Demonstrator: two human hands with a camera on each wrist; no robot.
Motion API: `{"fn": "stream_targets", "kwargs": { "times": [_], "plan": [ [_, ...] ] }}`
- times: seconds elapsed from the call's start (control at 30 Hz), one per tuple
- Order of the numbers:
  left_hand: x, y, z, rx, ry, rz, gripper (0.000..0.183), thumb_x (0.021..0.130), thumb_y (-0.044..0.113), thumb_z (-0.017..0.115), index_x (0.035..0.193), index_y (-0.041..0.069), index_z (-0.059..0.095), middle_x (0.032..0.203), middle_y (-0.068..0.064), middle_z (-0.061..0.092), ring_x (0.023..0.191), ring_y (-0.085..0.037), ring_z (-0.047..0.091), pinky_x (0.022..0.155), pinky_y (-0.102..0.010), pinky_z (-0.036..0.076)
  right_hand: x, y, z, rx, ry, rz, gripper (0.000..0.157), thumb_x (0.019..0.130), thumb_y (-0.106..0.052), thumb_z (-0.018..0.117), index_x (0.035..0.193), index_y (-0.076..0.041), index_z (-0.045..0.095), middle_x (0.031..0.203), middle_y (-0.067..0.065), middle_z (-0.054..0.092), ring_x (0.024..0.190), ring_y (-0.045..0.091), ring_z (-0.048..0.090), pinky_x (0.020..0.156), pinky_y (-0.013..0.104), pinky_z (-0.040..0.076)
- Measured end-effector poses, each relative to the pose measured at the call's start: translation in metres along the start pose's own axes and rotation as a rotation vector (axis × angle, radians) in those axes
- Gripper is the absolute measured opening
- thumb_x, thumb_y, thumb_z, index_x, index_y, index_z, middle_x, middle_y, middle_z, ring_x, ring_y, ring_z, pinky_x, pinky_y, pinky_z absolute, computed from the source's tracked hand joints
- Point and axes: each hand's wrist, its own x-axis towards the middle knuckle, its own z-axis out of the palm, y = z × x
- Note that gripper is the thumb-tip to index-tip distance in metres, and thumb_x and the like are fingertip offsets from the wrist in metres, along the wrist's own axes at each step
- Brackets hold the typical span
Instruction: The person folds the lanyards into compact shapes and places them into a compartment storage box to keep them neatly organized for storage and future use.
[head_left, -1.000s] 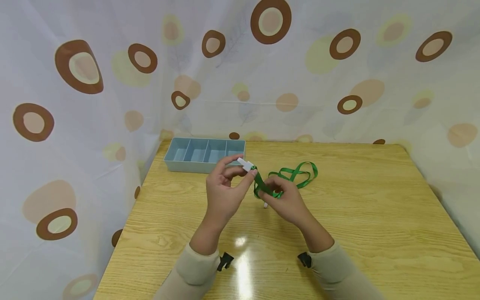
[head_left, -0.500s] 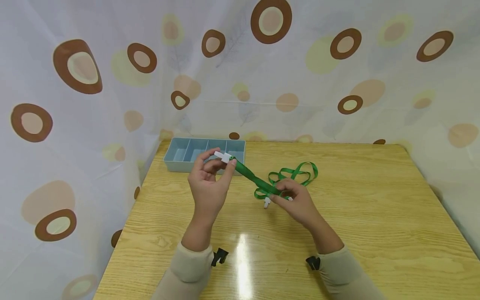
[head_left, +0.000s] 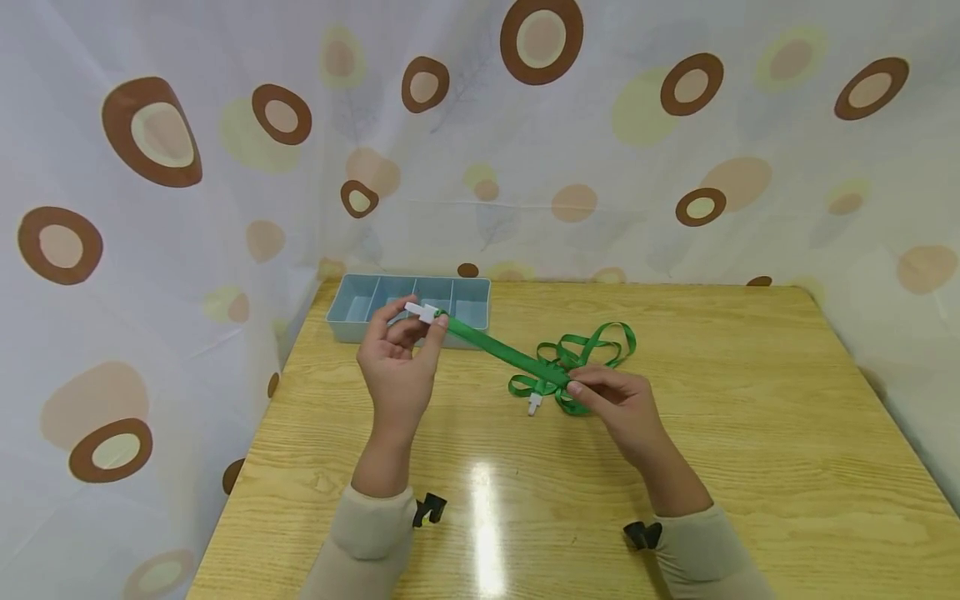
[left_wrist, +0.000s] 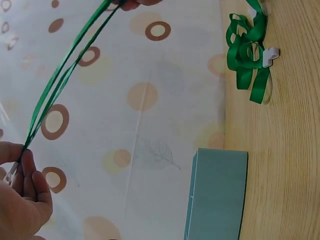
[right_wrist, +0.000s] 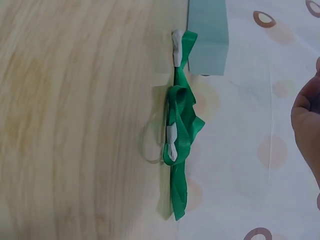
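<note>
A green lanyard (head_left: 498, 347) is stretched in the air between both hands, its strap doubled. At its left end my left hand (head_left: 397, 371) pinches it by the white plastic clip (head_left: 422, 312), between thumb and fingers. My right hand (head_left: 628, 412) pinches the other end of the strap between thumb and fingertips. Below and behind, more green lanyard (right_wrist: 179, 192) lies loosely looped on the table, with another white clip (head_left: 534, 404) nearest the front. In the left wrist view the held strap (left_wrist: 57, 82) runs up from the left fingers. Only part of the right hand shows in the right wrist view.
A pale blue tray (head_left: 408, 335) with several compartments stands at the table's back left, behind the left hand. The wooden table (head_left: 750, 400) meets a patterned curtain (head_left: 637, 250) at the back and sides. A black buckle hangs at each sleeve cuff.
The hands have moved apart, the left one leftward and the right one rightward. The green lanyard between them has gone from slack and bunched to straight. The loops on the table have stayed put.
</note>
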Motion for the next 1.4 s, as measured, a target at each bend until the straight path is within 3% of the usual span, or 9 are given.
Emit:
{"fn": "stream_targets", "kwargs": {
  "times": [0.17, 0.37, 0.57, 0.73, 1.0, 1.13, 1.4],
  "plan": [
    [0.000, -0.001, -0.001, -0.002, 0.009, -0.015, 0.040, 0.090, -0.006, 0.080, 0.126, -0.008, 0.063, 0.093, -0.015, 0.079, 0.085, -0.012, 0.075, 0.081, -0.024, 0.062, 0.000, -0.005, -0.002, -0.002, -0.002, 0.017, 0.015, 0.099, 0.009, 0.067, 0.109, 0.006, 0.078, 0.106, -0.005, 0.079, 0.098, 0.012, 0.074, 0.085, 0.024, 0.062],
    [0.000, -0.001, -0.002, -0.003, 0.013, -0.036, 0.040, 0.090, -0.005, 0.080, 0.126, -0.008, 0.062, 0.091, -0.002, 0.079, 0.085, -0.012, 0.074, 0.080, -0.022, 0.060, 0.001, -0.009, 0.000, -0.022, 0.144, 0.102, 0.010, 0.098, 0.006, 0.071, 0.107, 0.007, 0.071, 0.096, -0.005, 0.077, 0.090, 0.009, 0.074, 0.082, 0.024, 0.062],
    [-0.001, -0.001, -0.002, -0.024, 0.015, -0.063, 0.039, 0.090, -0.005, 0.081, 0.125, -0.005, 0.063, 0.090, 0.005, 0.078, 0.084, -0.011, 0.074, 0.077, -0.021, 0.059, 0.001, -0.012, -0.002, 0.005, 0.181, 0.115, 0.010, 0.097, 0.009, 0.070, 0.107, 0.009, 0.067, 0.094, -0.003, 0.076, 0.088, 0.010, 0.073, 0.081, 0.024, 0.061],
    [-0.004, -0.001, 0.000, -0.042, -0.001, -0.087, 0.039, 0.088, -0.008, 0.080, 0.123, -0.003, 0.063, 0.092, 0.000, 0.079, 0.085, -0.011, 0.074, 0.080, -0.022, 0.061, 0.001, -0.012, -0.002, 0.007, 0.185, 0.131, 0.009, 0.096, 0.008, 0.071, 0.103, 0.003, 0.067, 0.095, -0.004, 0.073, 0.088, 0.008, 0.072, 0.081, 0.022, 0.061],
    [-0.010, -0.002, 0.004, 0.017, -0.078, -0.108, 0.038, 0.088, -0.009, 0.079, 0.122, -0.009, 0.061, 0.096, -0.030, 0.075, 0.085, -0.009, 0.074, 0.083, -0.023, 0.061, 0.006, -0.024, 0.007, -0.036, 0.173, 0.109, 0.017, 0.087, 0.020, 0.061, 0.088, 0.003, 0.063, 0.088, -0.004, 0.062, 0.078, 0.008, 0.059, 0.071, 0.019, 0.055],
    [-0.015, -0.005, 0.007, 0.058, -0.123, -0.127, 0.034, 0.090, -0.007, 0.079, 0.120, -0.006, 0.063, 0.095, -0.028, 0.076, 0.085, -0.012, 0.073, 0.085, -0.024, 0.061, 0.011, -0.030, 0.014, -0.048, 0.155, 0.114, 0.016, 0.087, 0.019, 0.061, 0.087, 0.003, 0.063, 0.086, -0.004, 0.062, 0.077, 0.009, 0.059, 0.070, 0.020, 0.054],
    [-0.025, -0.008, 0.018, 0.108, -0.221, -0.113, 0.036, 0.090, -0.005, 0.080, 0.123, 0.000, 0.065, 0.094, -0.020, 0.078, 0.087, -0.015, 0.074, 0.087, -0.026, 0.062, 0.021, -0.040, 0.027, -0.069, 0.126, 0.203, 0.017, 0.089, 0.012, 0.066, 0.089, -0.005, 0.065, 0.085, -0.004, 0.063, 0.077, 0.009, 0.060, 0.073, 0.022, 0.055]
  ]
}}
